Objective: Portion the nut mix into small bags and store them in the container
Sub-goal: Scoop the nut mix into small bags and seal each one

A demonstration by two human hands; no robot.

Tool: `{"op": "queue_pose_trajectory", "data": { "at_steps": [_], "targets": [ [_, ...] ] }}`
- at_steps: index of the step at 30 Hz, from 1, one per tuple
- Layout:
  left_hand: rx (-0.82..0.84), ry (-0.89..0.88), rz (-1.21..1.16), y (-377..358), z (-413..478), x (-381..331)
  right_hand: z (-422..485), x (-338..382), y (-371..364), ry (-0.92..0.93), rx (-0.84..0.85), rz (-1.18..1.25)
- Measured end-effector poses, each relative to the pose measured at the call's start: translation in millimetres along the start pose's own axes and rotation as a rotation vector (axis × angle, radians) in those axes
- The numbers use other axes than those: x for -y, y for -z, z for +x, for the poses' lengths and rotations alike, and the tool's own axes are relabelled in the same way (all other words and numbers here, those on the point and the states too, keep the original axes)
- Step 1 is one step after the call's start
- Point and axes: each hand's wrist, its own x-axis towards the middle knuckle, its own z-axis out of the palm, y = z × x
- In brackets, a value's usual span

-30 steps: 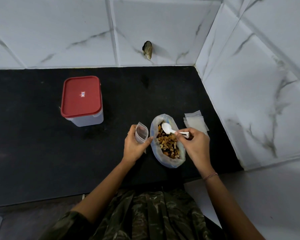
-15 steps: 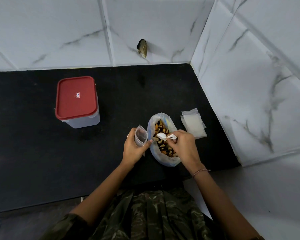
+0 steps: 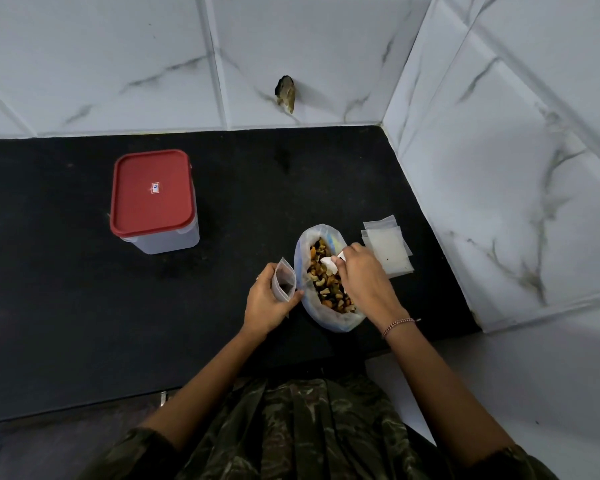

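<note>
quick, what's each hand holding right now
left hand: grips the small bag, upright beside the nut mix.
right hand: pinches the white spoon, bowl down in the nut mix.

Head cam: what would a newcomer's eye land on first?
The open bag of nut mix sits on the black counter, the right hand holding a white spoon in it. Just left, the left hand holds a small bag upright. The container with its red lid on stands further left and back; a stack of empty bags lies right of the nut bag.
</note>
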Motion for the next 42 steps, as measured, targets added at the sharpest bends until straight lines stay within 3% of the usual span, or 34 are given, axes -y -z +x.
{"op": "queue_pose_trajectory", "data": {
  "at_steps": [10, 17, 24, 34, 42],
  "targets": [
    [0.004, 0.005, 0.094, -2.4, 2.3, 3.8, 7.0, 1.4, -6.9, -0.149, -0.045, 0.189],
    [-0.002, 0.023, 0.098, -3.9, -0.2, 1.4, 4.4, -7.6, -0.8, -0.311, 0.115, 0.447],
    [-0.012, 0.024, 0.108, -5.7, 0.2, 3.6, -3.8, -10.0, -13.4, -0.449, 0.023, 0.609],
    [-0.067, 0.015, 0.100, -1.6, -2.6, -1.7, -15.3, -29.0, -12.8, -0.756, -0.056, 1.125],
    [-0.095, -0.067, -0.037, 4.4, -1.6, -9.0, -18.6, -17.1, 6.4, -0.785, -0.066, 1.390]
  ]
}}
